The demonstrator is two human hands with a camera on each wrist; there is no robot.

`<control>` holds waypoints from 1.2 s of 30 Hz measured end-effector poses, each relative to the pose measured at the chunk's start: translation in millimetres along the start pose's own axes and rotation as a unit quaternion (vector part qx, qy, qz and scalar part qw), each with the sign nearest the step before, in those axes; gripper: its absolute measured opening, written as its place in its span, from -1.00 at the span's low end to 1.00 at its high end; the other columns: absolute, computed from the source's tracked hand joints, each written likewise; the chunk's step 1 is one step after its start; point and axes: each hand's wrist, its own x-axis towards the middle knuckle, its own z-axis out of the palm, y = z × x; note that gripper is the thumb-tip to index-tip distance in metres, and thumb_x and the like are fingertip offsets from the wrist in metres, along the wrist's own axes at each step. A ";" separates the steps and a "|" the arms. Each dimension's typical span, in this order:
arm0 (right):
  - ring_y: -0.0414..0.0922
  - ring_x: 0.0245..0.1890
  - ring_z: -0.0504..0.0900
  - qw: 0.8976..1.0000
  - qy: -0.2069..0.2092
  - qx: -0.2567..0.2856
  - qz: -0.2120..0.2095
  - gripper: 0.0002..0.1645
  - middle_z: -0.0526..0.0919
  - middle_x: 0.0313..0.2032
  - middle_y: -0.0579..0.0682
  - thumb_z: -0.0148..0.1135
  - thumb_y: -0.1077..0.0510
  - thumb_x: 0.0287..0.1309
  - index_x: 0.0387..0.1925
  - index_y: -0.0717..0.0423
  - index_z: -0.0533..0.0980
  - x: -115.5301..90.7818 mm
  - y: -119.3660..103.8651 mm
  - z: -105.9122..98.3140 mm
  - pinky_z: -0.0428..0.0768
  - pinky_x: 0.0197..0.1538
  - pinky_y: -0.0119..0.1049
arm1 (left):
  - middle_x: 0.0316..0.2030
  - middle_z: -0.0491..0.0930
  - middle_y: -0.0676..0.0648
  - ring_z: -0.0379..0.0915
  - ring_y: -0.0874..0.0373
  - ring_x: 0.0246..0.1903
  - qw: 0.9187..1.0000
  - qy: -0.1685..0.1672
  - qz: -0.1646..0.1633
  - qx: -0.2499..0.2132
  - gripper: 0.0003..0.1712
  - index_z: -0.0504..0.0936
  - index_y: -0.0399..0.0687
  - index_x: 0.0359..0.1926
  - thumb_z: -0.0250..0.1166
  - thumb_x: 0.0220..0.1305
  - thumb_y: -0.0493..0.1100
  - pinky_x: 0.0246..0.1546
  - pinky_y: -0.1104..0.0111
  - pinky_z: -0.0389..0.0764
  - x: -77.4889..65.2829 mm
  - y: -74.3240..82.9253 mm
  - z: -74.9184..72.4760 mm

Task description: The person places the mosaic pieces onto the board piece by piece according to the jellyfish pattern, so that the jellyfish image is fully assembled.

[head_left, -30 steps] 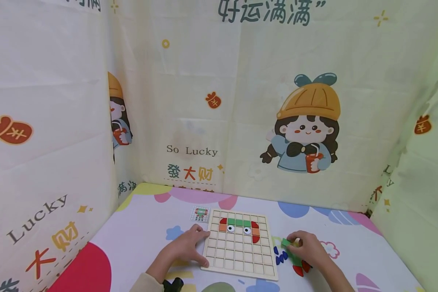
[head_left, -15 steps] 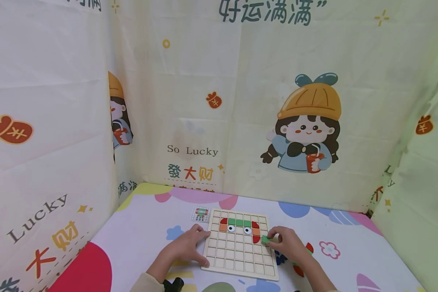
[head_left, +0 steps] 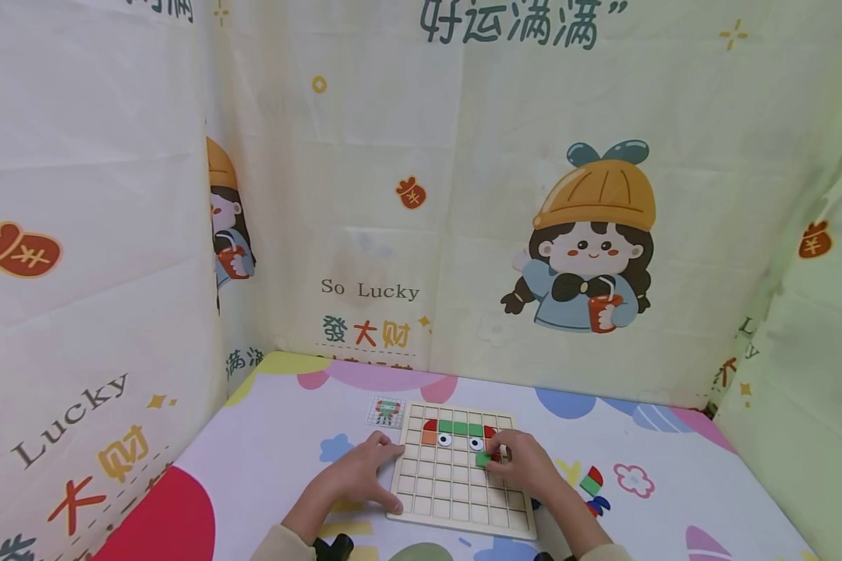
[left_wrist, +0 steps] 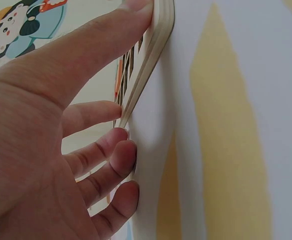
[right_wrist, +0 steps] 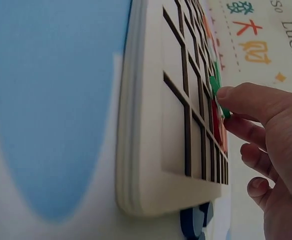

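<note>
A wooden grid board [head_left: 438, 506] lies on the table, its upper rows bearing green squares [head_left: 459, 428], red rounded pieces, orange pieces and two eye tiles [head_left: 445, 439]. My right hand [head_left: 529, 466] pinches a green square tile [head_left: 482, 460] between thumb and index finger, over the board just below the right eye tile. It hides part of the board's right side. My left hand [head_left: 356, 473] rests along the board's left edge, thumb near the front corner and index finger farther back. The left wrist view shows its thumb [left_wrist: 111, 37] against the board's edge, the other fingers loosely bent.
A small printed pattern card [head_left: 385, 411] lies behind the board's back left corner. Right of the board are loose red and green pieces [head_left: 592, 481] and blue pieces [head_left: 599, 504], partly behind my right forearm. Printed cloth walls [head_left: 463, 234] stand around the patterned table.
My right hand has picked up the green tile from the loose pieces at the right and carried it left over the board. My left hand has stayed at the board's edge.
</note>
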 end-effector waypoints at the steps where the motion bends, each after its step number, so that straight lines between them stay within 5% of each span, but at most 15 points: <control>1: -0.27 -0.48 0.36 1.000 0.002 -0.006 -0.008 -0.84 0.59 -0.39 -0.19 0.48 0.18 -0.06 -0.46 -0.07 0.60 0.8 -0.6 1.0 0.36 -0.40 -0.43 | 0.08 0.33 -0.02 0.34 0.10 -0.07 1.000 0.000 0.001 -0.001 0.08 0.40 0.03 0.35 0.58 -0.24 0.23 0.04 0.14 0.47 0.0 -0.2 0.1; 17: -0.15 -0.16 0.54 0.999 -0.005 -0.035 -0.007 -0.87 0.63 -0.23 -0.14 0.48 0.16 -0.06 -0.49 -0.12 0.65 5.7 -8.0 8.1 0.54 -0.03 -0.07 | 0.08 0.33 -0.01 0.33 0.11 -0.07 1.000 0.000 0.002 -0.001 0.08 0.39 0.03 0.35 0.57 -0.24 0.23 0.04 0.15 0.46 1.7 -1.7 0.6; 25: -0.24 -0.43 0.39 1.000 0.017 -0.018 0.002 -0.87 0.59 -0.28 -0.16 0.48 0.16 -0.06 -0.41 -0.09 0.67 1.6 -3.2 4.3 0.39 -0.35 -0.40 | 0.07 0.32 -0.01 0.33 0.10 -0.07 1.000 -0.002 0.001 0.001 0.08 0.39 0.04 0.35 0.57 -0.23 0.24 0.02 0.15 0.47 2.3 -2.2 1.3; 36: -0.22 -0.50 0.33 0.996 0.034 -0.004 0.082 -0.84 0.57 -0.37 -0.21 0.48 0.14 -0.06 -0.37 -0.13 0.67 -10.8 20.3 -12.1 0.29 -0.46 -0.42 | 0.07 0.32 0.00 0.32 0.10 -0.08 1.000 -0.004 -0.001 -0.002 0.08 0.39 0.04 0.36 0.56 -0.22 0.25 0.01 0.15 0.47 2.0 -3.7 1.9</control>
